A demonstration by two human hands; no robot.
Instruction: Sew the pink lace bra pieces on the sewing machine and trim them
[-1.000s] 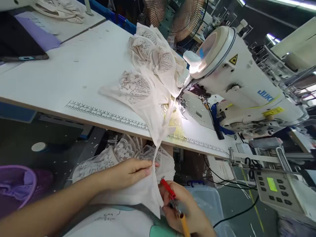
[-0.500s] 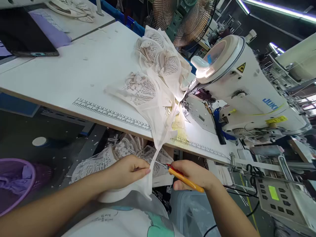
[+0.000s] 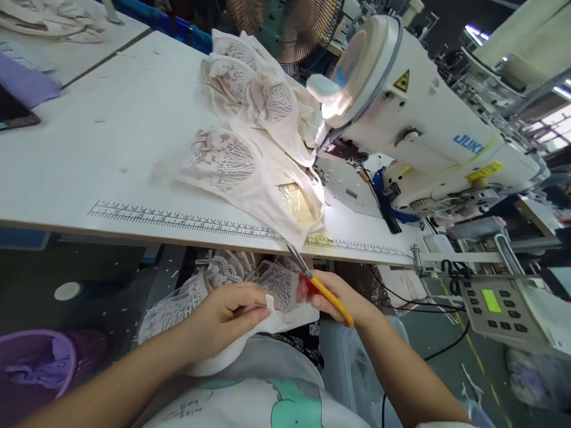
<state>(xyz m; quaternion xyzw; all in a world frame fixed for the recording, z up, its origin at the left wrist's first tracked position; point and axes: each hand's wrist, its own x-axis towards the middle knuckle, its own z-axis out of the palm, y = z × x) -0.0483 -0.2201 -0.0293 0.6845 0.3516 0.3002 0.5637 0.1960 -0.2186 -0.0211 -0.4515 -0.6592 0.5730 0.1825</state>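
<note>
My left hand point(image 3: 225, 318) pinches the short end of a white fabric strap point(image 3: 270, 304) between thumb and fingers, above the lap. My right hand point(image 3: 341, 300) grips small scissors point(image 3: 330, 297) with orange and red handles. Their blades point up and left, at the table's front edge by the tip of a white lace bra point(image 3: 263, 184); whether they touch it I cannot tell. That bra lies over the table edge beside the sewing machine. More white lace pieces point(image 3: 176, 312) rest on the lap below my left hand.
A white JUKI sewing machine point(image 3: 428, 125) stands at the right, its control panel point(image 3: 495, 303) lower down. Lace bras point(image 3: 267, 89) are piled behind. A printed ruler point(image 3: 187, 220) runs along the table's front. A purple bin point(image 3: 74, 356) stands at lower left, a fan point(image 3: 285, 27) at the back.
The strap that ran from the bra on the table down to my left hand is now severed, its short end in my fingers. The scissors have moved up to the table edge. The view has shifted.
</note>
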